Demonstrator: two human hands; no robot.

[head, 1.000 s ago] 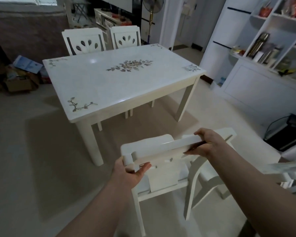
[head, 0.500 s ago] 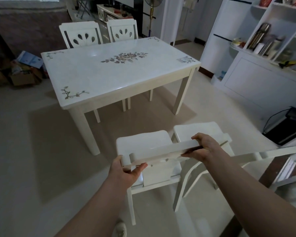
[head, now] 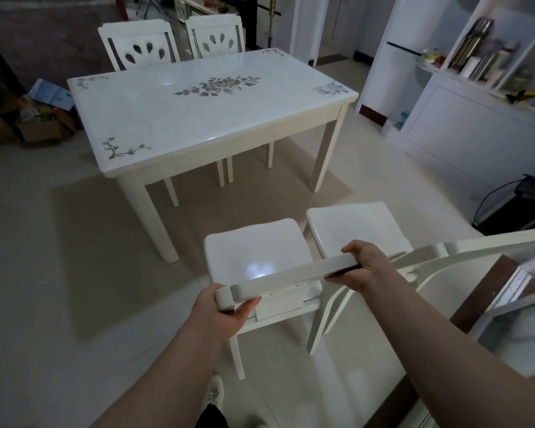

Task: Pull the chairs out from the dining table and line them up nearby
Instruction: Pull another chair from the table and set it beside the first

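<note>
Both hands are clamped on the top rail: left hand (head: 221, 307) wrapped round its end, right hand (head: 365, 265) gripping the far end of the held chair (head: 257, 257). It stands clear of the tabletop (head: 204, 118), just beside a second pulled chair (head: 357, 225). Risk: swing it right and the legs could knock that neighbour. Two far chairs (head: 139, 44) remain tucked in.

White chair (head: 254, 257) stands beside second chair (head: 357, 225), clear of table (head: 198, 118).
</note>
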